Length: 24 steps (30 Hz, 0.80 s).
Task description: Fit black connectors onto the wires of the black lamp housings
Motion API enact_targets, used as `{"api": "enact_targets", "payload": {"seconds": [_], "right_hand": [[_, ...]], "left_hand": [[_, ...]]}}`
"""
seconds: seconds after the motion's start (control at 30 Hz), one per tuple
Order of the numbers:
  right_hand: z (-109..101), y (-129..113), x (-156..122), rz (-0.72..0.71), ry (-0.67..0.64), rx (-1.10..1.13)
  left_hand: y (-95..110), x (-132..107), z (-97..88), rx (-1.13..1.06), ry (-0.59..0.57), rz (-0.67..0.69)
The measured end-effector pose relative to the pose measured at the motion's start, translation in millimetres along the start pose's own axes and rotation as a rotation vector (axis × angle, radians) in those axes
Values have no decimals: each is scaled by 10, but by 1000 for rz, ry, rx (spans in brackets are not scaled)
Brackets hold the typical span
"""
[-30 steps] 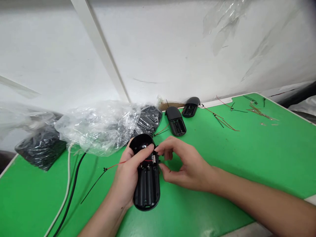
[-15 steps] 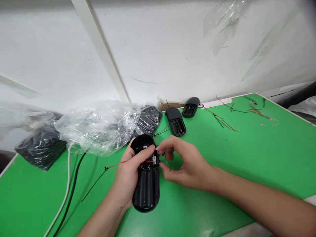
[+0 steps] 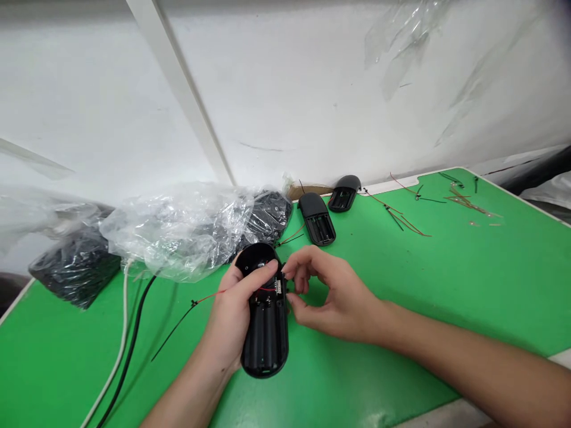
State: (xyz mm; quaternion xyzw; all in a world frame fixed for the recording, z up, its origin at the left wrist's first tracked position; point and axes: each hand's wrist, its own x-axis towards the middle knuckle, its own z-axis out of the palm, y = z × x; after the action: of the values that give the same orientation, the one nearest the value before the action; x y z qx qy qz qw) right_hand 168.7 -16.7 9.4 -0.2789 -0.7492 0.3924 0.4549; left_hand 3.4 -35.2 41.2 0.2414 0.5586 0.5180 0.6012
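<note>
A black plastic housing (image 3: 264, 339) with long battery slots lies in my left hand (image 3: 234, 303), whose thumb presses across its upper part. Beside the thumb, a small white connector (image 3: 278, 287) sits near the right edge, with a red wire running toward it. From under my left hand a thin red and black wire (image 3: 194, 304) sticks out to the left. My right hand (image 3: 325, 294) is curled at the housing's right edge, thumb and index fingertip close to a tiny dark part there. What lies between those fingertips is too small to make out.
Two similar black housings (image 3: 317, 220) rest at the back of the green table (image 3: 379, 374). Thin wires (image 3: 392, 217) are scattered at the back right. Clear plastic bags (image 3: 178, 232) with dark contents stand back left; a white cable (image 3: 122, 333) and a black cable (image 3: 134, 345) cross the left side.
The housing's lower end has risen slightly, and the loose wire at the left has shifted a little. Both hands keep nearly the same grip and place.
</note>
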Motion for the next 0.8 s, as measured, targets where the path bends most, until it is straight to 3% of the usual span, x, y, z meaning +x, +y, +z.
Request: {"api": "enact_targets", "payload": {"seconds": [0.5, 0.67, 0.8], "right_hand": [[98, -41, -87, 99, 57, 8], [69, -63, -85, -14, 90, -26], [39, -61, -62, -141, 112, -115]], "left_hand": [[26, -3, 7, -24, 59, 9], [95, 53, -16, -21, 6, -157], [131, 58, -20, -10, -13, -201]]}}
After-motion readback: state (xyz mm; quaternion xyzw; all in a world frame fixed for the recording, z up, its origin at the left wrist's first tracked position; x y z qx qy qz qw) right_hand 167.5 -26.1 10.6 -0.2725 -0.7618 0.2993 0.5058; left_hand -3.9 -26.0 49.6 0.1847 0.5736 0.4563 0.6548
